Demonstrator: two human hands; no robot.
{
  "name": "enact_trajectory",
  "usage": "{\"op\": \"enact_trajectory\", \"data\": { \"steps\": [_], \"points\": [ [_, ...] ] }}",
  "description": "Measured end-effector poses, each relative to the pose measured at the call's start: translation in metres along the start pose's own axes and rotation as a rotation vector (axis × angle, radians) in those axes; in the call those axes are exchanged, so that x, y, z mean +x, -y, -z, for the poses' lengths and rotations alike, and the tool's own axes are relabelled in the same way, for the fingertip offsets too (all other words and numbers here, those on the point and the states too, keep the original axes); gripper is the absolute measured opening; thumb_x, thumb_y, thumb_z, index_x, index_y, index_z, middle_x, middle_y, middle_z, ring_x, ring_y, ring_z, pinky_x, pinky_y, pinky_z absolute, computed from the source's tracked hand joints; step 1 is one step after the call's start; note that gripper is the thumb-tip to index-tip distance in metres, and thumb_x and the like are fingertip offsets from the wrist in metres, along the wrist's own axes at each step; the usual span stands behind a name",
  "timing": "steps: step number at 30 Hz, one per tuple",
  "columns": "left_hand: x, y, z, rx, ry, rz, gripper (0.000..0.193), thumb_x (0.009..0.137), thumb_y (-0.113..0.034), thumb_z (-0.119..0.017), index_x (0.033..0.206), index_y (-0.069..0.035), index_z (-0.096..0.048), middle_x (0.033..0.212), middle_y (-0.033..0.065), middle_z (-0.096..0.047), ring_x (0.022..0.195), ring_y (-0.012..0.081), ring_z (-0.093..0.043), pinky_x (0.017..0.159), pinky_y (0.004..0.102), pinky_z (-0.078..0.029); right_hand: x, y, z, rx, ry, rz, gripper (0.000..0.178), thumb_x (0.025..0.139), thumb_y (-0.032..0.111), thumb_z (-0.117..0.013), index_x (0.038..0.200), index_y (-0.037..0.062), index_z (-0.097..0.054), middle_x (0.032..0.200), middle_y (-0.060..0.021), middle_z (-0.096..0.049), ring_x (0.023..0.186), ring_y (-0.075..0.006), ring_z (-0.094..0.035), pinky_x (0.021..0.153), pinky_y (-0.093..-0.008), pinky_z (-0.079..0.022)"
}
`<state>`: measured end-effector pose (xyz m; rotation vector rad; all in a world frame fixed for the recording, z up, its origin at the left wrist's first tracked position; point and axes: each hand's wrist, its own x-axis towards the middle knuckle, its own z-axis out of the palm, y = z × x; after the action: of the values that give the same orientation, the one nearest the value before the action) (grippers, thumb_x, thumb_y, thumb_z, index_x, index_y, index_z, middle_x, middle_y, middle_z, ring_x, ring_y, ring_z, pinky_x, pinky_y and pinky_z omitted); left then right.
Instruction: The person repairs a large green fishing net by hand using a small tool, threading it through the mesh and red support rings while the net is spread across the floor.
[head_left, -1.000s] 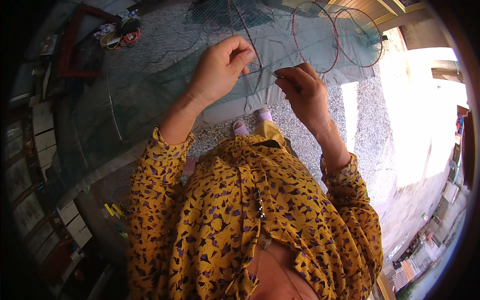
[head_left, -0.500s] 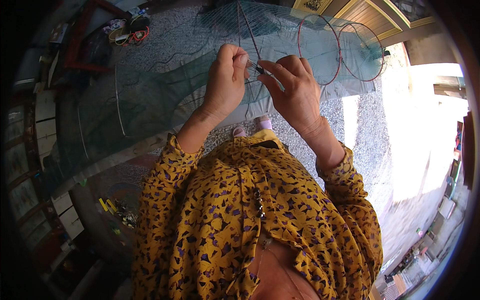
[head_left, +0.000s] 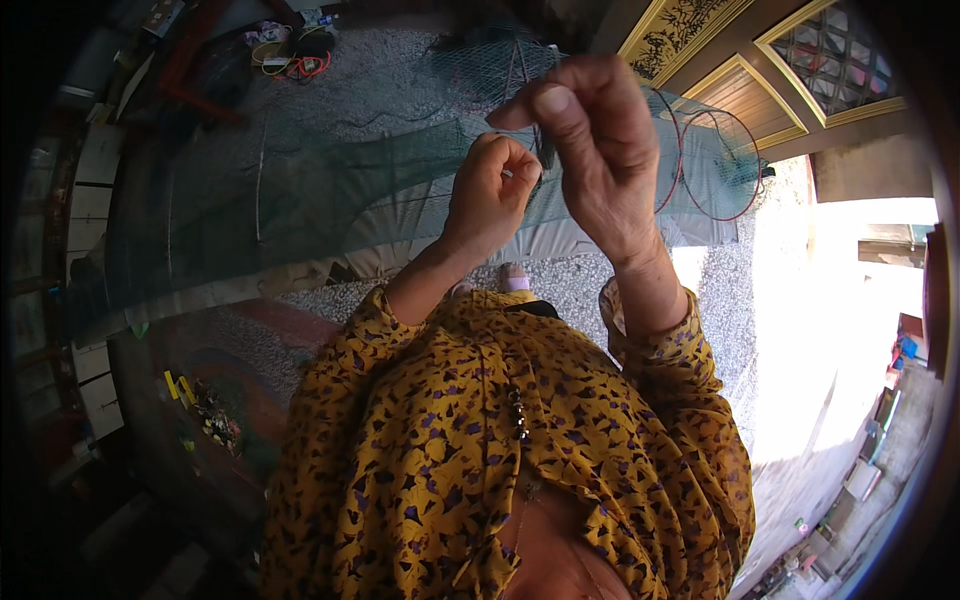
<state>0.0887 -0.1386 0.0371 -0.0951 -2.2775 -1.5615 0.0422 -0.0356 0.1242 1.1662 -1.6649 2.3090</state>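
Green netting (head_left: pixel 310 180) with red-rimmed hoops (head_left: pixel 757 150) lies spread in front of me. Over its near part my left hand (head_left: pixel 490 190) is closed, thumb against curled fingers; what it pinches is too small to make out. Beside it, dark gathered strands (head_left: pixel 546 150) of the net run up between my hands. My right hand (head_left: pixel 612 150) is raised higher and nearer, to the right of the left one. Its thumb and bent index finger come together in a pinch, and I cannot make out anything thin between them.
A pale cloth (head_left: pixel 700 231) lies under the netting. Coloured cords and small items (head_left: pixel 290 62) sit at the far left. Gold-trimmed panels (head_left: pixel 740 95) stand at the far right. Yellow pieces (head_left: pixel 180 388) lie on the left, and sunlit floor (head_left: pixel 800 350) stretches along the right.
My right hand has lifted up and away from the left hand, where both had been together at the dark strands. The left hand is now closed more tightly, a little lower.
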Motion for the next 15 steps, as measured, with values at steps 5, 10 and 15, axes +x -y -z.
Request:
{"op": "enact_trajectory", "data": {
  "steps": [5, 10, 15],
  "points": [
    [-0.002, 0.018, -0.008, -0.088, -0.032, 0.056, 0.007, 0.090, -0.007, -0.051, 0.094, -0.004, -0.046, 0.088, 0.0050, -0.052, 0.073, 0.0129, -0.053, 0.064, 0.0263, -0.045, 0.008, 0.105, 0.048, 0.375, -0.027, 0.128, 0.014, 0.096, 0.008, -0.036, 0.093, 0.0018, -0.048, 0.063, -0.0026, -0.038, 0.044, -0.0070, -0.028, 0.038, -0.0189, -0.026],
    [0.001, 0.026, -0.003, -0.145, -0.058, 0.070, 0.011, 0.089, -0.008, -0.053, 0.099, -0.004, -0.049, 0.089, 0.0053, -0.052, 0.074, 0.0132, -0.053, 0.065, 0.0267, -0.046, 0.004, 0.127, 0.064, 0.420, 0.052, 0.019, 0.011, 0.091, 0.004, -0.040, 0.081, 0.0054, -0.044, 0.064, -0.0027, -0.036, 0.048, -0.0090, -0.030, 0.041, -0.0232, -0.024],
    [0.005, -0.004, 0.013, 0.051, 0.258, -0.167, 0.010, 0.090, -0.013, -0.056, 0.095, -0.004, -0.059, 0.090, 0.0016, -0.049, 0.075, 0.0088, -0.049, 0.070, 0.0224, -0.044, 0.011, 0.103, 0.064, 0.242, -0.014, 0.100, 0.010, 0.095, 0.012, -0.041, 0.089, 0.0068, -0.046, 0.068, -0.0047, -0.041, 0.053, -0.0103, -0.034, 0.045, -0.0231, -0.031]
  ]
}}
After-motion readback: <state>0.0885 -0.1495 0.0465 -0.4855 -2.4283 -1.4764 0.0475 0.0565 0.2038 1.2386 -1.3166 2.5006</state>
